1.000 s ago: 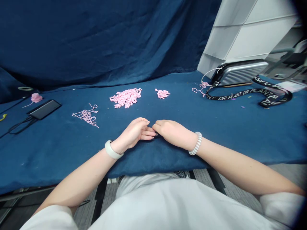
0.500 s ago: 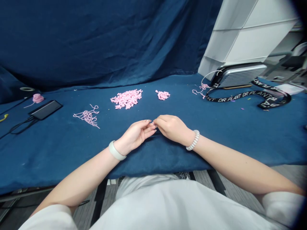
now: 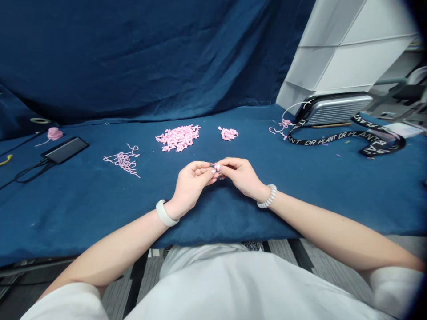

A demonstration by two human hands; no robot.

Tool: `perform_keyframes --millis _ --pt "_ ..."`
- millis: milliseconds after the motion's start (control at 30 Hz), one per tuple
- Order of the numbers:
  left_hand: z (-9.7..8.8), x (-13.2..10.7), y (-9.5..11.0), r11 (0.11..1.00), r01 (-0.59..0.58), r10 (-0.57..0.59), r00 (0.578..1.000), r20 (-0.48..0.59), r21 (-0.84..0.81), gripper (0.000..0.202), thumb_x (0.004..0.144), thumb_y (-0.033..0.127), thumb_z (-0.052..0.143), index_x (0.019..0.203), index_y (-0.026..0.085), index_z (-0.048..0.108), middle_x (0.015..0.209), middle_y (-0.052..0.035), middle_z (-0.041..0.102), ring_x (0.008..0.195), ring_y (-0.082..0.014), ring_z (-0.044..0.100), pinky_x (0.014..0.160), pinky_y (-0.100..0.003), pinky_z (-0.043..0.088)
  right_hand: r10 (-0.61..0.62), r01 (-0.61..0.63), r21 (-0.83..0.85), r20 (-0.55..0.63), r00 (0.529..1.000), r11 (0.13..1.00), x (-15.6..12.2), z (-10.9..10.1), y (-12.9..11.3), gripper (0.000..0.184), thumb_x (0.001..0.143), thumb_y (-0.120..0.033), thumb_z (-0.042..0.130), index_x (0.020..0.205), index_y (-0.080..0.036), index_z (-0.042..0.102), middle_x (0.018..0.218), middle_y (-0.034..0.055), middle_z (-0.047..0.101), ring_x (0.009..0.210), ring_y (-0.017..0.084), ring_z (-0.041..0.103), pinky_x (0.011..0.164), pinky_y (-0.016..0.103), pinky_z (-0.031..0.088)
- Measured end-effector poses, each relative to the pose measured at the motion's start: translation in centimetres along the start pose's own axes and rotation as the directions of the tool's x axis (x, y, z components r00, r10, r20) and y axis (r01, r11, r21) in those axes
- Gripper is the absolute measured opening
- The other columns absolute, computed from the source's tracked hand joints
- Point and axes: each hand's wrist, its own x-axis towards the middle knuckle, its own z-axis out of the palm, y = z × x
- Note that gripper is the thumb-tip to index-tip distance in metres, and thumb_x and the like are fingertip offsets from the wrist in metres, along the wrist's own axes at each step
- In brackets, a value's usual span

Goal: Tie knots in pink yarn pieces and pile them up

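Observation:
My left hand (image 3: 193, 181) and my right hand (image 3: 240, 175) meet at their fingertips over the front part of the table. Pinched between them is a small pink piece (image 3: 217, 168), largely covered by the fingers; it looks like the little knotted yarn pieces lying behind. Beyond my hands a large heap of small pink yarn pieces (image 3: 178, 138) lies on the blue cloth. To its right is a smaller pile of the same pieces (image 3: 228, 134). Loose pink yarn strands (image 3: 123, 161) are spread to the left.
At left lie a pink yarn ball (image 3: 54, 134), a black cabled device (image 3: 66, 150) and a tape roll (image 3: 40, 120). On the right, a silver ribbed case (image 3: 338, 108) stands behind a black lettered strap (image 3: 320, 141), beside more pink yarn (image 3: 282, 129). A blue curtain (image 3: 150, 58) hangs behind.
My left hand has turned from palm up to knuckles up, its thumb and fingers now closed in a pinch. The pink piece has come into sight between my fingertips.

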Motion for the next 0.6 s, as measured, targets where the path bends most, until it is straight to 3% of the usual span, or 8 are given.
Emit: perform_keyframes --millis 233,600 --pt "0.01 -0.06 0.12 0.999 -0.045 0.044 0.999 0.026 0.01 0.027 0.068 0.023 0.073 0.082 0.009 0.056 0.074 -0.0058 0.068 0.069 -0.0114 0.066 0.071 -0.024 0.054 0.035 -0.035 0.089 0.009 0.999 0.995 -0.03 0.02 0.22 0.039 0.067 -0.041 0.064 0.088 -0.008 0.066 0.08 0.0049 0.064 0.064 -0.001 0.054 0.062 0.009 0.046" --pt "-0.07 0.03 0.08 0.998 -0.039 0.038 0.999 0.018 0.049 0.026 0.066 0.025 0.075 0.076 0.01 0.056 0.069 -0.0034 0.066 0.066 -0.0103 0.064 0.067 -0.022 0.054 0.023 -0.026 0.076 0.03 0.999 0.997 -0.16 0.08 0.0 0.04 0.065 -0.041 0.066 0.088 -0.009 0.068 0.084 0.0049 0.064 0.066 -0.001 0.055 0.064 0.01 0.047"
